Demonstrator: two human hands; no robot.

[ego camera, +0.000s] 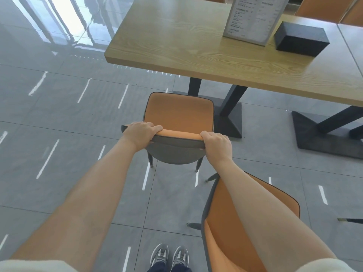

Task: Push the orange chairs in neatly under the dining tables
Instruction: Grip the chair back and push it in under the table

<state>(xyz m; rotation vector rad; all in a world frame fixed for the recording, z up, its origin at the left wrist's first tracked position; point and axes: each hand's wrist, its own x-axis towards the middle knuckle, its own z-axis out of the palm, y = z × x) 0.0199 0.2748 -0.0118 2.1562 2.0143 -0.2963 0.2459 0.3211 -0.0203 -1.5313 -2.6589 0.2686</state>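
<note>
An orange chair (178, 112) with a grey back shell stands in front of me, facing the wooden dining table (176, 46). Its seat front lies just short of the table's near edge. My left hand (140, 134) grips the left end of the chair's top rail. My right hand (216, 145) grips the right end of the same rail. A second orange chair (220, 228) stands close at my right, turned away from the table, partly hidden under my right forearm.
The table's black pedestal base (228, 118) sits just right of the chair seat; another black base (322, 132) lies farther right. A menu stand (253, 18) and a black box (300, 38) rest on the table. More orange chairs (322, 8) stand behind it. Grey tiled floor spreads left.
</note>
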